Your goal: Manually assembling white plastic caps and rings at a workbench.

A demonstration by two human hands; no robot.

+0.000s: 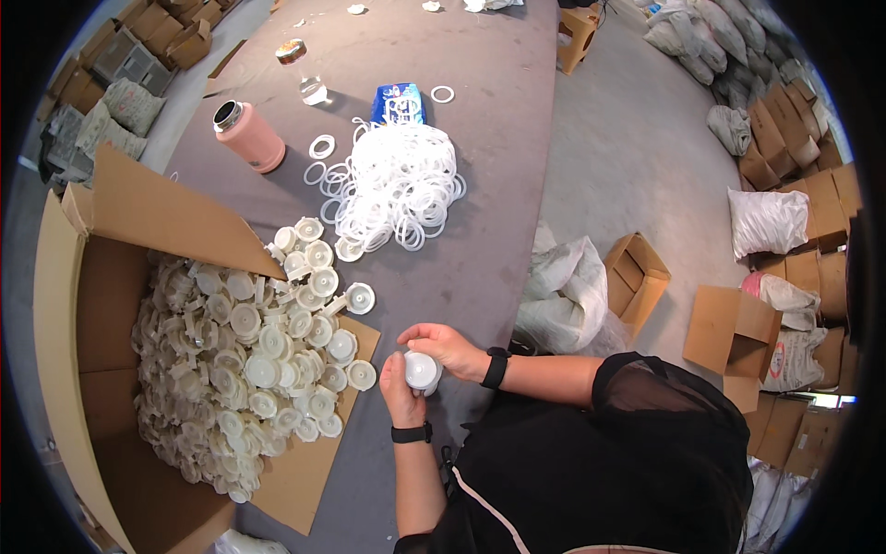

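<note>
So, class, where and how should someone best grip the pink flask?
Probably mid-body on the pink flask, from the picture's right: the cylinder suits a wrapped grip, its mouth is open, and the box flap is at lower left.

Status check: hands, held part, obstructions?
Left hand holding white cap, right hand against its edge. Open carton of caps left, white rings ahead. Nothing visibly blocking.

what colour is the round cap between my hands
The round cap is white; head view.

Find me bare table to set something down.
Bare table runs between the white rings and the table's right edge; another patch lies between the rings and your right hand. Crowded: leftward, where white lids spill from the carton.
</note>
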